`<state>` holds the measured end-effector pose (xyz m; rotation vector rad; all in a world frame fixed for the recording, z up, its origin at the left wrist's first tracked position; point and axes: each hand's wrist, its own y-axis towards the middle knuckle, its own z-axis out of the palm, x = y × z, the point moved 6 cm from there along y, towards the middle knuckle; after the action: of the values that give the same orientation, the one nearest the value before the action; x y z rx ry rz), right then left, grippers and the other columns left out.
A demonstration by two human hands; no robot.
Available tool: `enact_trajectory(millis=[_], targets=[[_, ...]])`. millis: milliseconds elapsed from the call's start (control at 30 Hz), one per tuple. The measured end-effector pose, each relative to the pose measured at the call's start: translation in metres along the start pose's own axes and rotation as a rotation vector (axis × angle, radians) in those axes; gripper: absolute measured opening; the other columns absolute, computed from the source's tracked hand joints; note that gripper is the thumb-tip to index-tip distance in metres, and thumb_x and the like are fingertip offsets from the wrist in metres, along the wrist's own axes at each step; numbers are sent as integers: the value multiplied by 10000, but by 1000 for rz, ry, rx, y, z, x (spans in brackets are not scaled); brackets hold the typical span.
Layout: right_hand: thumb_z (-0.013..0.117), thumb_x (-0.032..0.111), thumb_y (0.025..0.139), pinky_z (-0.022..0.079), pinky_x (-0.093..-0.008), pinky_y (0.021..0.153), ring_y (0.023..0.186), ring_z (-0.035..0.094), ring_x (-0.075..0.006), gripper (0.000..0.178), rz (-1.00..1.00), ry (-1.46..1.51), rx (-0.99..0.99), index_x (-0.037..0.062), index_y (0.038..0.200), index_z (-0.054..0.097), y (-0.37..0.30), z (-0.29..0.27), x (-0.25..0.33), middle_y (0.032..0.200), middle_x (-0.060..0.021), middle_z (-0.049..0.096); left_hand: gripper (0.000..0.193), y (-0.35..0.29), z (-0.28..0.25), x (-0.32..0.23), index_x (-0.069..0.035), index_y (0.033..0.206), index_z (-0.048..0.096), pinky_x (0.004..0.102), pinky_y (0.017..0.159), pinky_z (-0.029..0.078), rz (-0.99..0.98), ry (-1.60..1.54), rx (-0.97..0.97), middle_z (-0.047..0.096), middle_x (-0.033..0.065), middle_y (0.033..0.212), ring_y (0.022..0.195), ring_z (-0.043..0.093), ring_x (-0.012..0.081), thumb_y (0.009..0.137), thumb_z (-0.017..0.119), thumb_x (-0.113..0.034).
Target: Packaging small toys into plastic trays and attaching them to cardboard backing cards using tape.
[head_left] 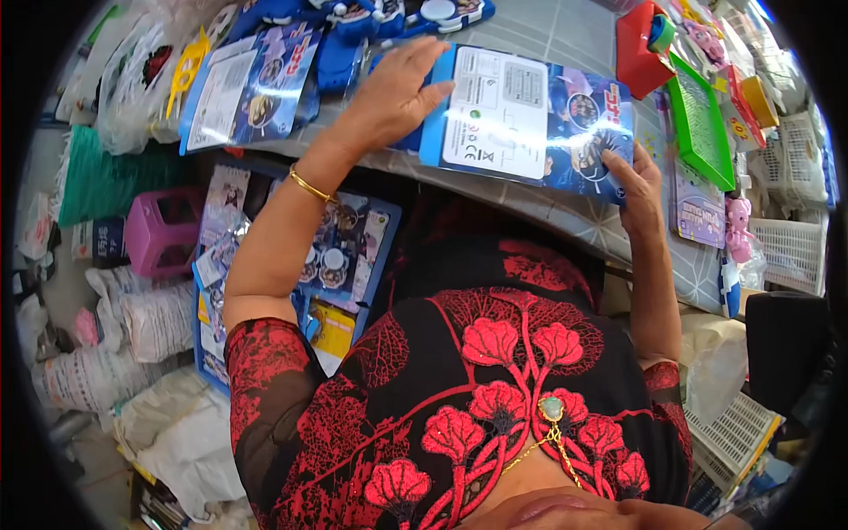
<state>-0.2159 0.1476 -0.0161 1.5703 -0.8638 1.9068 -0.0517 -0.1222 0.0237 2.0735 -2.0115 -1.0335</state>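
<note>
A blue printed packaging card (pixel 495 119) with a white panel lies tilted over the table's front edge. My right hand (pixel 638 181) grips its right end, thumb on top and fingers beneath. At the card's left edge is my left hand (pixel 402 97), fingers stretched out and thumb apart, the thumb tip at the edge; it is slightly blurred. Left of it lies a similar blue card (pixel 252 88) with a white panel. Blue plastic toy parts (pixel 353 40) sit behind my left hand.
A grey patterned table (pixel 548 31) carries a red box (pixel 643 53), a green tray (pixel 700 124) and a pink figure (pixel 738 225) on the right. A blue bin (pixel 375 256) of packaged parts stands below, near a purple stool (pixel 163 230). Plastic bags (pixel 137 97) crowd the left.
</note>
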Motion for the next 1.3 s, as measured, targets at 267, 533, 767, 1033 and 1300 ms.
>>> enact_trajectory(millis=[267,533,767,1033,1300], targets=[[629,66,829,489,-238,731,794,612,-106,271,23,-23,-30,-27,1073,554,-4,-16,-12,950,-74,645,492,-50,-43,12,-30,1202,515,338,875,441,-310,259,-226,564,139,1154,1037,539,273,790,683,-241],[626,54,829,483,-242,737,805,607,-110,257,-8,20,-83,-27,1065,560,-1,-20,-12,962,-72,641,607,-57,-19,15,-12,1213,495,399,936,391,-415,-41,-182,529,174,1178,1091,483,340,758,705,-355],[622,42,828,483,-239,734,802,606,-106,258,-49,-37,-92,-26,1069,558,-4,-21,-3,959,-71,641,573,-56,-21,4,-28,1242,474,346,877,420,-448,-239,-189,549,143,1145,1016,509,256,753,712,-209],[613,72,837,496,-226,702,763,620,-105,235,122,8,-1,-23,1051,594,-7,-34,-8,941,-75,652,670,-54,2,37,-23,1294,421,243,773,435,-585,-684,-301,573,114,1140,915,525,131,716,747,-113],[625,77,838,502,-234,700,764,616,-100,218,94,-55,43,-30,1028,602,-1,-17,1,924,-72,653,505,-37,24,18,1,1260,432,223,789,448,-643,-743,-234,577,112,1129,903,548,110,793,627,-9]])
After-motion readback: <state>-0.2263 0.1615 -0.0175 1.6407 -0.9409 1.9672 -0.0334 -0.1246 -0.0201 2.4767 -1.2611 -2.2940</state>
